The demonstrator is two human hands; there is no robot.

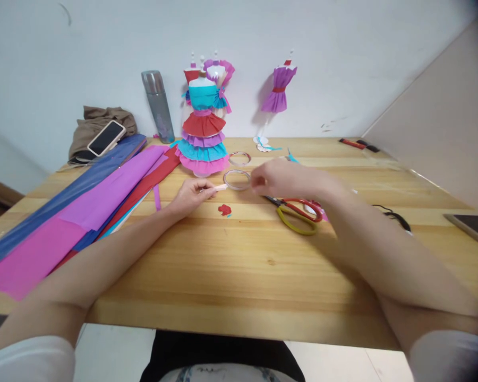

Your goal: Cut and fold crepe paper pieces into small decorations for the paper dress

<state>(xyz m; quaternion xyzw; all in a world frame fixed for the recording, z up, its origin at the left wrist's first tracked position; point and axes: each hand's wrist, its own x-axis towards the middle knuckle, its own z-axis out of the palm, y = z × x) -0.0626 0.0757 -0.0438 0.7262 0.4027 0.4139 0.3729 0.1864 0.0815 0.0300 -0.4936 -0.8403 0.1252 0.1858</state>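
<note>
My left hand point(191, 195) is closed in a pinch on a small pale strip point(220, 188), which juts out to the right above the table. My right hand point(281, 179) hovers just right of a clear tape roll point(237, 188), its fingers curled together; whether anything is between them is hidden. Under that wrist lie scissors point(298, 229) with one red and one yellow handle. A second tape roll point(239, 164) rests behind the first. Between the hands, nearer me, is a scrap of red paper point(224, 210).
Small dress forms in paper frills point(203, 124) stand at the back, with another in a purple dress point(279, 93) further right. Folded coloured paper point(83, 212), a phone point(107, 138) and a flask point(158, 106) are left. A red-and-black pen-like item point(351, 144) lies back right.
</note>
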